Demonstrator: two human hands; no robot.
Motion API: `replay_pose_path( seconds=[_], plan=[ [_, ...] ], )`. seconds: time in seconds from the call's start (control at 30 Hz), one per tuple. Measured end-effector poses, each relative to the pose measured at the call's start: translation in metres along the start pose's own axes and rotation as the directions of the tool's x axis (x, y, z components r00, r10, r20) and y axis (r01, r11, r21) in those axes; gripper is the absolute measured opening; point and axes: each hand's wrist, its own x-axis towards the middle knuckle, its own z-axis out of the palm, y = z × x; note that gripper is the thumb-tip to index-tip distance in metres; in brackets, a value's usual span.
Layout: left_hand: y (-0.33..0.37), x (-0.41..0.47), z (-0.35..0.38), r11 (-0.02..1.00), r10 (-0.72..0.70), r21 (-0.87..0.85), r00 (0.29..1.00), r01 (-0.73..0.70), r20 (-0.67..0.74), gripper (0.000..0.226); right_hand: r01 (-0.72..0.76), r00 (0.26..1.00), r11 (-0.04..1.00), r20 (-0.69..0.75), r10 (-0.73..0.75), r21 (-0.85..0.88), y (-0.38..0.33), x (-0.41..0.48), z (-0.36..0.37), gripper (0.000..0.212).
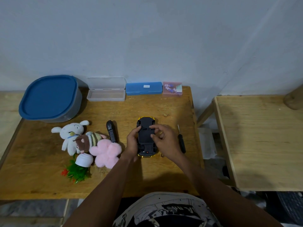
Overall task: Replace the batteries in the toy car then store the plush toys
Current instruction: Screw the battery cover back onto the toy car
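A yellow toy car (146, 138) lies upside down on the wooden table (147, 174), its black underside facing up. My left hand (132, 143) grips its left side. My right hand (165, 140) rests on the right side, with a finger and thumb pressing on the middle of the underside. A black screwdriver (181, 141) lies just right of my right hand. Left of the car lie a black remote control (111, 131) and the plush toys: a white rabbit (72, 135), a striped brown one (86, 140) and a pink one (105, 152).
At the back stand a grey tub with a blue lid (49, 97), an open clear case (106, 91), a shut blue case (144, 88) and a pink box of small parts (172, 88). A tipped white pot with a plastic plant (80, 166) lies front left. A second wooden table (262, 141) stands right.
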Motion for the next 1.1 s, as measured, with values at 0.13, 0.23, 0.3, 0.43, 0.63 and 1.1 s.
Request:
replay_pose_path(
  seconds=[0.13,0.23,0.3,0.43,0.63,1.1],
  plan=[
    [0.000,0.001,0.002,1.000,0.001,0.023,1.000,-0.001,0.012,0.039,0.004,1.000,0.999,-0.022,-0.005,-0.041,0.005,0.003,0.000,0.033],
    [-0.001,0.002,0.002,0.998,0.008,0.057,1.000,-0.009,0.007,0.034,0.009,0.999,0.997,-0.034,-0.011,-0.077,0.008,0.004,0.001,0.034],
    [-0.001,0.002,0.003,0.997,0.011,0.071,1.000,-0.011,0.009,0.031,0.020,0.999,0.994,-0.041,-0.025,-0.111,0.011,0.005,0.001,0.035],
    [-0.002,0.003,0.004,0.997,-0.023,0.080,0.999,0.021,0.028,0.032,0.019,0.999,0.992,-0.048,-0.025,-0.123,0.015,0.006,0.003,0.036],
    [-0.004,0.005,0.006,0.997,-0.044,0.069,0.999,0.042,0.022,0.032,-0.022,0.995,0.998,-0.097,0.016,-0.058,0.013,0.005,0.005,0.034],
    [-0.011,0.018,0.017,0.997,-0.056,0.042,0.997,0.058,-0.043,0.039,-0.167,0.975,0.975,-0.174,0.142,-0.144,0.030,0.012,-0.021,0.023]
  ],
)
